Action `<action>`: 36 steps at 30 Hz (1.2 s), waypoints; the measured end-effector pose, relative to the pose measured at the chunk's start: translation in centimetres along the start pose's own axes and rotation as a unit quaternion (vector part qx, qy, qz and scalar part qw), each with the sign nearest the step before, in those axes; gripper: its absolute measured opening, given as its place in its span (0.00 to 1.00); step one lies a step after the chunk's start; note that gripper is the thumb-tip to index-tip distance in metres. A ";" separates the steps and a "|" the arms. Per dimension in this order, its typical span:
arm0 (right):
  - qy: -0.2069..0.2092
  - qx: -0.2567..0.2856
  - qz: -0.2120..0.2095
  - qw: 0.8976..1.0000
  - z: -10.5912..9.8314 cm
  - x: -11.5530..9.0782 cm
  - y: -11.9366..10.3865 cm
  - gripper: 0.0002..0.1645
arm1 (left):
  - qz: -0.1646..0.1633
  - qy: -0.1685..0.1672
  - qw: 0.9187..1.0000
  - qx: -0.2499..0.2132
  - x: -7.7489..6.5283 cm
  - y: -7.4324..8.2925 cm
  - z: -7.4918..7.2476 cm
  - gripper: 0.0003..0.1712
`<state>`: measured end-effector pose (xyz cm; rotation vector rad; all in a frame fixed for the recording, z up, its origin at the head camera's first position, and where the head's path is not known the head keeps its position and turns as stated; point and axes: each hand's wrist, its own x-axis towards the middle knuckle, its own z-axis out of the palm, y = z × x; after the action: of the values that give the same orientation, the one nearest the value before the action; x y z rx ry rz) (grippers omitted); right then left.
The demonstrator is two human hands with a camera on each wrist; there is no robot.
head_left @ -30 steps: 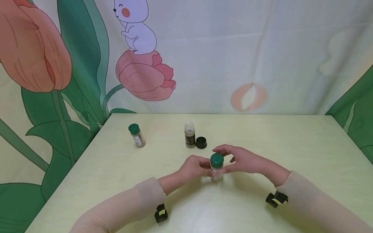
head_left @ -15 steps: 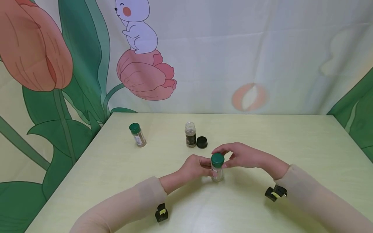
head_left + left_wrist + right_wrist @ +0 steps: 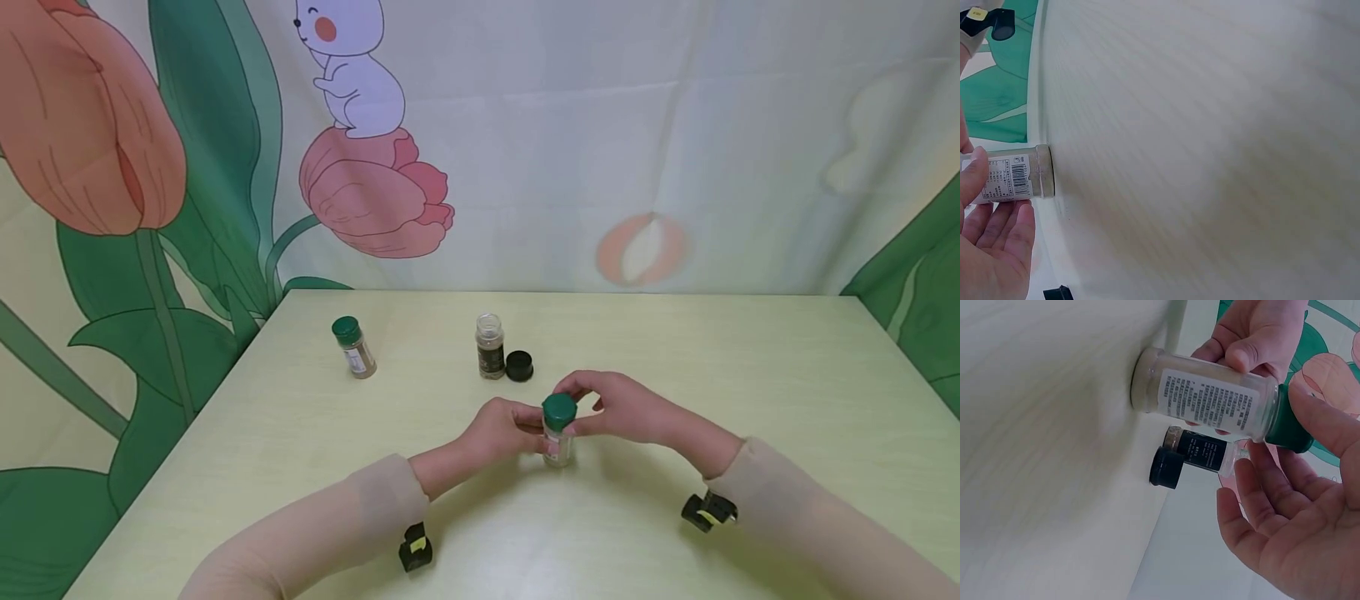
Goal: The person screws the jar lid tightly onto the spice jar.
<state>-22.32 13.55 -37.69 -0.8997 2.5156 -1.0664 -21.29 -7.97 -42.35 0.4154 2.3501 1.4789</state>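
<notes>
A spice jar (image 3: 557, 451) with a green lid (image 3: 559, 411) stands upright near the middle of the table. My left hand (image 3: 495, 433) grips its clear body between thumb and fingers. From the other side my right hand (image 3: 621, 407) pinches the green lid, the thumb in front and fingertips behind. In the right wrist view, pale powder fills the lower end of the jar (image 3: 1147, 381), and a white printed label faces the camera. A barcode label (image 3: 1007, 178) shows beside my thumb in the left wrist view.
Behind the hands stands a lidless jar (image 3: 491, 350) with a black label. Its neighbour is a black cap (image 3: 519, 367) lying on the table (image 3: 712, 342). Farther left is another green-lidded spice jar (image 3: 355, 347). A printed cloth (image 3: 525, 167) hangs along the back edge.
My right hand lifted slightly half a second ago, then came back down, its thumb and fingers shifted around the green lid. My left hand and the jar have stayed in place.
</notes>
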 end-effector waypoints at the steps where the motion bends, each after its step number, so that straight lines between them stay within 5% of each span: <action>1: 0.006 0.001 0.001 1.000 0.1 -0.1 0.0 0.20 | 0.000 -0.001 1.000 -0.001 0.0 0.0 0.0 0.21; 13: 0.045 0.012 0.026 0.999 1.2 -0.5 -0.2 0.18 | 0.000 0.001 1.000 0.004 -0.2 0.0 -0.1 0.20; 23: 0.081 -0.058 0.066 0.993 1.6 -0.7 -1.3 0.20 | 0.000 0.001 1.000 0.006 -0.1 0.1 -0.1 0.20; 29: 0.046 -0.039 0.071 0.996 0.9 -0.5 -0.9 0.27 | -0.007 0.002 1.000 0.013 0.0 0.0 -0.1 0.20; 36: -0.041 0.011 0.015 0.999 -0.6 -0.2 0.1 0.39 | -0.008 0.001 1.000 0.021 0.2 0.0 0.0 0.21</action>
<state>-22.53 14.06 -37.31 -0.8777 2.4393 -1.0240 -21.45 -7.93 -42.35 0.4051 2.3849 1.4250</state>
